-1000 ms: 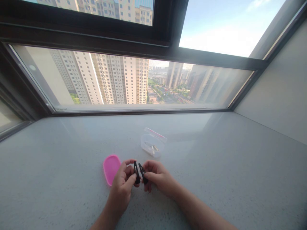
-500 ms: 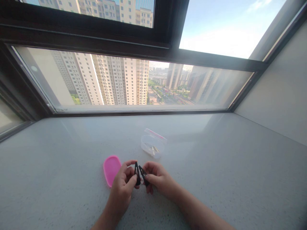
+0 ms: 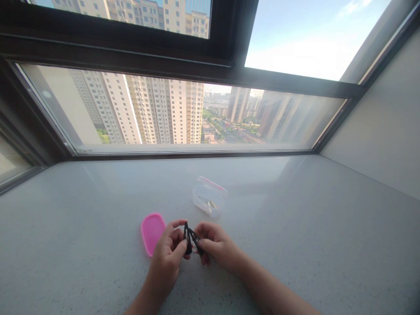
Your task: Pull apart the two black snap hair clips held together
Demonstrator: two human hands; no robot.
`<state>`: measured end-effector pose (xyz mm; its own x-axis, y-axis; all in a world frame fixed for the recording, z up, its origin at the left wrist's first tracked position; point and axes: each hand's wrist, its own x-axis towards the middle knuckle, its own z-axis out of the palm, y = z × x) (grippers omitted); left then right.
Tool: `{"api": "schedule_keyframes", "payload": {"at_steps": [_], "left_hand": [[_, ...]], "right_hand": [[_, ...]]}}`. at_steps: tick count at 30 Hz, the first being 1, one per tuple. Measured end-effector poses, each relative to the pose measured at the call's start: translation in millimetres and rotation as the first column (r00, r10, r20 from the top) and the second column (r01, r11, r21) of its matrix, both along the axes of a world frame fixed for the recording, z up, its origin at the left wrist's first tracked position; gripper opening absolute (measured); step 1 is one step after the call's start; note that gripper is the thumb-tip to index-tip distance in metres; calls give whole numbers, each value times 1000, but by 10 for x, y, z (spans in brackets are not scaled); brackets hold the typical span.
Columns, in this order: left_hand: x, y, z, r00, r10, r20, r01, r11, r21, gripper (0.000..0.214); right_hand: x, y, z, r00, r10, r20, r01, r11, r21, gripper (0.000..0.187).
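Two black snap hair clips are held up side by side, their narrow tips close together. My left hand (image 3: 170, 249) pinches one black hair clip (image 3: 187, 238) upright between thumb and fingers. In my right hand (image 3: 216, 244) the other black hair clip (image 3: 196, 239) leans to the left, gripped by thumb and forefinger. A small clear piece shows between the hands below the clips; what it is I cannot make out. Just left of my left hand lies a pink oval tray or lid (image 3: 152, 233), partly covered by the fingers.
Beyond my hands stands a small clear plastic box (image 3: 202, 202) with its lid (image 3: 213, 185) tilted up and small shiny metallic pieces inside. The pale speckled sill (image 3: 98, 245) runs back to a dark window frame (image 3: 193, 155). A white wall (image 3: 377, 127) rises at the right.
The right-hand clip has shifted slightly left, so its tip now meets or overlaps the left-hand clip. Everything else stays in place.
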<state>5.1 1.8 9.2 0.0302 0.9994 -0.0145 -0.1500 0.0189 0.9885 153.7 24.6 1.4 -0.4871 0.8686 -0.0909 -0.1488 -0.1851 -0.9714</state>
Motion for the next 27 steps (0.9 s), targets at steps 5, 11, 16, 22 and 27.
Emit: {"api": "schedule_keyframes", "payload": {"at_steps": [5, 11, 16, 22, 27], "left_hand": [[8, -14, 22, 1000, 25, 1, -25, 1000, -20, 38], [11, -17, 35, 1000, 24, 5, -24, 1000, -13, 39], [8, -12, 24, 1000, 21, 3, -21, 1000, -13, 38], [-3, -18, -8, 1000, 7, -11, -7, 1000, -1, 38], [22, -27, 15, 998, 57, 3, -57, 998, 4, 38]], "right_hand": [[-2, -7, 8, 1000, -3, -2, 3, 1000, 1, 14], [2, 4, -9, 1000, 3, 3, -3, 1000, 0, 14], [1, 4, -6, 1000, -6, -4, 6, 1000, -10, 16], [1, 4, -28, 999, -1, -35, 1, 1000, -4, 18], [3, 14, -53, 998, 3, -64, -4, 1000, -13, 18]]}}
